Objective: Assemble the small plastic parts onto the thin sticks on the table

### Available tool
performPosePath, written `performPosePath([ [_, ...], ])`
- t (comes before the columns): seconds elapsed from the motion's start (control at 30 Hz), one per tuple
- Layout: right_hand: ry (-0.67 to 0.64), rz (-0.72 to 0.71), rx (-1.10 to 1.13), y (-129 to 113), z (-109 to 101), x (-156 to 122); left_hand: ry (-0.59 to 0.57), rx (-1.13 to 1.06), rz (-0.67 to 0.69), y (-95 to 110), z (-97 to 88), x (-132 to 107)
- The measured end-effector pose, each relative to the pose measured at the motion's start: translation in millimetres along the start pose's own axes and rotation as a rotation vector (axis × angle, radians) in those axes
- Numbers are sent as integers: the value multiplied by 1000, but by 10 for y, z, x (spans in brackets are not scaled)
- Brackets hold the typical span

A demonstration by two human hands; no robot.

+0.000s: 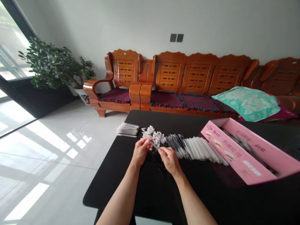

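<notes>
1. Your forearms (123, 193) reach over the black tabletop (157, 193).
2. Your left hand (140, 152) and right hand (170, 158) pinch a slim pale tube (154, 145), fingers (147, 141) closed around it.
3. It's held near small white pieces (158, 137).

Black table (112, 175), pink box (225, 148), white tubes (204, 150), dark rods (176, 142)

"Which colours stand out?"
"Small white cylindrical caps (158, 137), long translucent-white tubes (203, 150), a long pink cardboard box (234, 153), a flat black table (110, 175)."
"And patterns?"
"Red-and-teal checked woven seat mats (164, 99); a mint-green cloth (250, 103) with pale flowers."
</notes>
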State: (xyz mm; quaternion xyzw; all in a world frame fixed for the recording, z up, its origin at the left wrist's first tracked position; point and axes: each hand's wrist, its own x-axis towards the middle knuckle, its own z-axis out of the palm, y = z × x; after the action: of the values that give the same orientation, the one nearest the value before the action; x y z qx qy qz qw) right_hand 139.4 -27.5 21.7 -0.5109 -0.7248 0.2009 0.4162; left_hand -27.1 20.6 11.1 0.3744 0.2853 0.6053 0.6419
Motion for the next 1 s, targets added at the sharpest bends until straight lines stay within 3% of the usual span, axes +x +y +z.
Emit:
performPosePath([
  [0.1, -78, 70, 162, -18, -1, 3, 0, -9, -14, -19, 34, -17],
  [0.2, -84, 81, 196, 1, 33, 3, 82, -10, 1, -49, 45, -8],
  [0.33, 15, -92, -85, -10, 98, 18, 175, -15, -9, -70, 38, 9],
  [0.5, 165, -347, -483, -61, 164, 36, 211, -47, -35, -63, 28, -1],
  [0.73, 241, -431, -671, -47, 233, -6, 256, -2, -92, -52, 27, -15],
  [0.87, 202, -385, -556, -53, 263, -2, 308, 49, -81, -33, 0, -16],
  [1.0, 73, -156, -159, -50, 184, 20, 234, 4, -40, -32, -28, 11],
])
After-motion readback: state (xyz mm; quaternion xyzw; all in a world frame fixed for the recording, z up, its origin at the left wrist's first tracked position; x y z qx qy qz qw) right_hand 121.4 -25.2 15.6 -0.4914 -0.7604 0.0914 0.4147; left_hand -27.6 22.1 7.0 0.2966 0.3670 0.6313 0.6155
